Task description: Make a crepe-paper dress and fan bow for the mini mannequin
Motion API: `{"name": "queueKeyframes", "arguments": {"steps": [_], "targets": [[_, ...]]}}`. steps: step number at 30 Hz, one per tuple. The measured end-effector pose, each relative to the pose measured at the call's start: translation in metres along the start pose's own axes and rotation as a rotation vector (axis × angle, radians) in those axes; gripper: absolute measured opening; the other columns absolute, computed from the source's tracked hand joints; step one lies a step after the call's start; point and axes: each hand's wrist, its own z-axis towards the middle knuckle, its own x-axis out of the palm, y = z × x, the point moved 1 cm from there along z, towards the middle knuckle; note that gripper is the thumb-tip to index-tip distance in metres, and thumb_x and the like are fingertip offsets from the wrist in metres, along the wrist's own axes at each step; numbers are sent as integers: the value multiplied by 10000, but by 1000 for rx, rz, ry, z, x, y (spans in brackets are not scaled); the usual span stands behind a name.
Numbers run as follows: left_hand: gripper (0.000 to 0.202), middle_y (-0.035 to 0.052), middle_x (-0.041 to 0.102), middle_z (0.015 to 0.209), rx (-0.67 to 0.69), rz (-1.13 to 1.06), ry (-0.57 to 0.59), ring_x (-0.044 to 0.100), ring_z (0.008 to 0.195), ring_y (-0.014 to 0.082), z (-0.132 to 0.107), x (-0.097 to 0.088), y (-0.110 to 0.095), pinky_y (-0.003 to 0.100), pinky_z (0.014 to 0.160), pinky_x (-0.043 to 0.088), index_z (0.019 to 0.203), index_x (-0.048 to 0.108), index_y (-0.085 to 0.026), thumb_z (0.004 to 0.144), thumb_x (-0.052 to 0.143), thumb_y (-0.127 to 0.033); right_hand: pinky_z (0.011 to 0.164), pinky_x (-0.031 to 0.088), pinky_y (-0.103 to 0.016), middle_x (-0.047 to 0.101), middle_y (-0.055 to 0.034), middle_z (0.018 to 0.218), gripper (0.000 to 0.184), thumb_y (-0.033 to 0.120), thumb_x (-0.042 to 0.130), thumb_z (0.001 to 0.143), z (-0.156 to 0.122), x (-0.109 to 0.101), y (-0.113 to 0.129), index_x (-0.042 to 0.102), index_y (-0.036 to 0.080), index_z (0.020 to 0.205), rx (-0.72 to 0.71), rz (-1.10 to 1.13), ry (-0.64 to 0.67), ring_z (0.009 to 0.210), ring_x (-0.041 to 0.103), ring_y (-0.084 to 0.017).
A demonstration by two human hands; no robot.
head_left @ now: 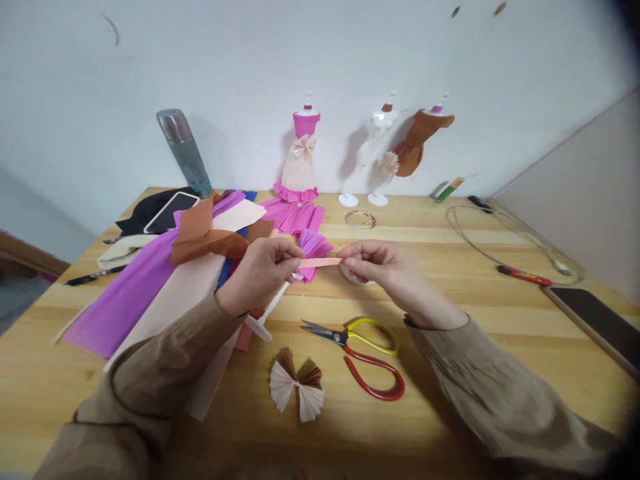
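Between my two hands a narrow peach paper strip [320, 263] is stretched level above the table. My left hand [265, 270] pinches its left end, and my right hand [373, 261] pinches the other. Behind the strip lies pleated pink-purple paper [313, 245]. A roll of clear tape [357, 275] is partly hidden by my right hand. Below the hands rest scissors [345, 337] with one yellow and one red handle, blades apart. A pleated cream-and-brown paper bow [297, 388] lies nearer to me. A white stand [260, 327] lies tipped over under my left wrist.
Crepe paper sheets [145, 293] pile up at the left, by a leaning flask [185, 153]. Along the wall stand a pink-and-cream dressed mannequin [303, 157], a bare one [373, 150] and a brown-dressed one [420, 143]. At right are a cable [465, 240] and a phone [595, 323].
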Motion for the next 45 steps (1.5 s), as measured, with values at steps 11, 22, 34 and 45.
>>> {"name": "queueKeyframes", "arguments": {"steps": [11,22,34,45], "targets": [[174,-18,566,487,-72,-11,43,508,413,55,8,-11,-5,148,424,383,621,585,-127,785,607,-181,471,268,-253,456,28,469,460,569,679,749,3,-11,2,533,186,539,-61,-145,48,454,352,-80],[156,-11,598,551,-100,-125,153,531,449,59,10,-18,-2,164,444,406,759,638,-102,737,707,-240,477,360,-239,559,10,534,382,526,755,688,1,-8,3,615,178,614,-49,-12,-8,469,457,-84],[114,-29,563,502,-64,-183,214,505,434,53,-2,-9,-18,166,446,404,732,619,-103,751,661,-208,889,476,-378,734,-62,1003,192,323,705,774,-10,11,10,728,222,936,-345,-262,-22,954,655,-230],[119,-32,572,480,-178,-192,297,500,387,50,-5,0,-20,157,412,407,787,660,-81,748,673,-193,577,445,-268,658,-18,665,274,451,696,775,-18,28,10,658,180,775,-113,-87,234,586,556,-124]]}}
